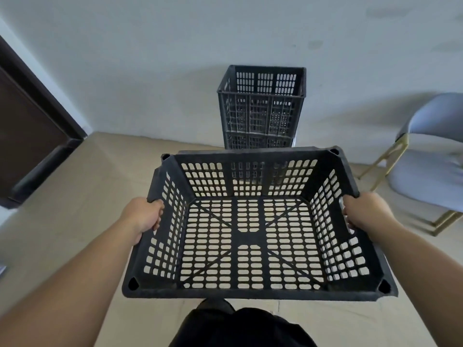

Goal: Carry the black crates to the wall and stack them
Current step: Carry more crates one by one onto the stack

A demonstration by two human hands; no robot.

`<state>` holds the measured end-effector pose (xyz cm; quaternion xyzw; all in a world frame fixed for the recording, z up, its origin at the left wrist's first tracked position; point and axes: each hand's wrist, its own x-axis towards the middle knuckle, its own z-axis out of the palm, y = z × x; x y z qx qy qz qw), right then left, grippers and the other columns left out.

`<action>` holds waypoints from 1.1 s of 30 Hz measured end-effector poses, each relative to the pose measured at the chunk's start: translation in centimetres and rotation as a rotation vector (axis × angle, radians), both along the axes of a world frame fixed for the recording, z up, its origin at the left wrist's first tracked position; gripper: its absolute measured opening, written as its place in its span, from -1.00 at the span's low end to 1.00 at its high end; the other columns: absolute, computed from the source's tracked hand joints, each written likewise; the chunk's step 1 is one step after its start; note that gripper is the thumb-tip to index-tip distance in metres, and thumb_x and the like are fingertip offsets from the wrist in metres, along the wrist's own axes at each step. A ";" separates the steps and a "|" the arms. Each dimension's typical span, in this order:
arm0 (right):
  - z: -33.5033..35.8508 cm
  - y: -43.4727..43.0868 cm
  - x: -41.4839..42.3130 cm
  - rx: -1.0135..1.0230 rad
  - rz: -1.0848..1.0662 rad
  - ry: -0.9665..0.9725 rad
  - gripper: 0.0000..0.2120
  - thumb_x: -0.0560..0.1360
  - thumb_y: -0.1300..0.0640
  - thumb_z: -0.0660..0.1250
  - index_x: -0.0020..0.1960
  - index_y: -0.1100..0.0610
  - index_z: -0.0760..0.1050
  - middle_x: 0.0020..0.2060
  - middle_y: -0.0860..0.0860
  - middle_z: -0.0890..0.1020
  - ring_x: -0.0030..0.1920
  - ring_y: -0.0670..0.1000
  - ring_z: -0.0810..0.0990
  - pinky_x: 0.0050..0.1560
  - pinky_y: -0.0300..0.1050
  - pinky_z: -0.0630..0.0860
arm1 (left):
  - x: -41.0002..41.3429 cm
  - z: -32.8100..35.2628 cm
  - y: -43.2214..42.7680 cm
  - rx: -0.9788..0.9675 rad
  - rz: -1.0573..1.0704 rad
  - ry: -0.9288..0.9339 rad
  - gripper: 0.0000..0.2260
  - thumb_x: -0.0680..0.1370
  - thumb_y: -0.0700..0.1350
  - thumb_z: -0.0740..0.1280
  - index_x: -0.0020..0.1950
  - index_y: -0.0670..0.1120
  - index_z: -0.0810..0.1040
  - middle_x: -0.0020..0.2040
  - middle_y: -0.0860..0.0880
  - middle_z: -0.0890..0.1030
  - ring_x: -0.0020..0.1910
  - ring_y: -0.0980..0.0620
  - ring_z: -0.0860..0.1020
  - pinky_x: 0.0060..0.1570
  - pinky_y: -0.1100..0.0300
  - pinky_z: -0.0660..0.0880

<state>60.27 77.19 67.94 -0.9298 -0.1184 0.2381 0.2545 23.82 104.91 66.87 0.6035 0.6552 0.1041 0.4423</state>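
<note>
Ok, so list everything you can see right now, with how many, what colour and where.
held crate: one, black, empty, carried in the centre foreground
stacked crates: at least two, exact number unclear, black, against the wall straight ahead
wall: one, white, across the background
chair: one, grey seat with gold legs, far right by the wall
door: one, dark brown, far left
floor: beige, underfoot
trousers: dark, bottom centre, below the held crate
left hand: one, grips the held crate's left rim
right hand: one, grips the held crate's right rim
</note>
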 end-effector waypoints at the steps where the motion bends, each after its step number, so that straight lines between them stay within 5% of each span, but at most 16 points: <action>1: 0.2 1.8 1.2 -0.003 -0.004 0.003 -0.69 0.58 0.09 0.22 -0.10 0.32 0.58 -0.26 0.24 0.69 -0.23 0.25 0.70 -0.13 0.14 0.67 | 1.3 0.1 1.9 -0.008 0.000 -0.008 -0.69 0.65 -0.13 0.28 -0.26 -0.20 0.56 -0.41 -0.11 0.54 -0.46 -0.06 0.46 -0.30 0.06 0.47; 8: 1.4 15.0 9.5 -0.017 -0.079 0.021 -0.69 0.60 0.14 0.23 -0.09 0.39 0.56 -0.25 0.32 0.69 -0.22 0.31 0.72 -0.08 0.30 0.69 | 11.1 0.7 17.1 -0.071 -0.064 -0.044 -0.70 0.66 -0.16 0.29 -0.25 -0.21 0.55 -0.42 -0.10 0.53 -0.47 -0.03 0.45 -0.37 0.08 0.46; 13: 3.0 21.7 14.2 -0.010 -0.162 0.031 -0.72 0.60 0.16 0.25 -0.09 0.39 0.56 -0.32 0.29 0.67 -0.34 0.25 0.69 -0.24 0.14 0.67 | 17.4 2.8 26.3 -0.110 -0.158 -0.048 -0.71 0.64 -0.14 0.30 -0.28 -0.17 0.53 -0.39 -0.11 0.53 -0.44 -0.05 0.46 -0.30 0.05 0.47; 16: 4.0 24.9 17.9 0.038 -0.170 0.071 -0.71 0.59 0.19 0.24 -0.08 0.43 0.57 -0.42 0.25 0.64 -0.40 0.22 0.64 -0.16 0.25 0.69 | 21.3 4.4 31.2 -0.099 -0.229 -0.038 -0.70 0.64 -0.15 0.29 -0.28 -0.17 0.53 -0.40 -0.11 0.54 -0.45 -0.04 0.48 -0.30 0.04 0.49; 20: 6.3 29.4 23.9 0.084 -0.155 0.108 -0.73 0.61 0.22 0.23 -0.04 0.44 0.56 -0.39 0.24 0.60 -0.41 0.16 0.57 -0.22 0.12 0.61 | 27.1 7.9 36.8 -0.030 -0.318 -0.022 -0.76 0.63 -0.21 0.28 -0.22 -0.22 0.56 -0.38 -0.14 0.57 -0.45 -0.03 0.51 -0.38 0.11 0.51; 25: 9.6 34.8 31.1 0.208 -0.123 0.110 -0.75 0.61 0.34 0.17 -0.22 0.35 0.47 -0.47 0.22 0.52 -0.53 0.11 0.46 -0.44 -0.06 0.48 | 34.1 12.4 42.1 0.035 -0.403 -0.005 -0.76 0.64 -0.25 0.24 -0.21 -0.24 0.54 -0.38 -0.15 0.55 -0.50 -0.01 0.52 -0.50 0.18 0.51; 33: 13.7 43.1 42.1 0.290 -0.111 0.046 -0.78 0.62 0.35 0.17 -0.20 0.31 0.45 -0.39 0.22 0.51 -0.58 0.05 0.42 -0.57 -0.20 0.45 | 43.9 16.3 49.5 0.083 -0.369 -0.038 -0.74 0.66 -0.19 0.24 -0.20 -0.22 0.55 -0.37 -0.14 0.57 -0.43 -0.03 0.54 -0.43 0.16 0.52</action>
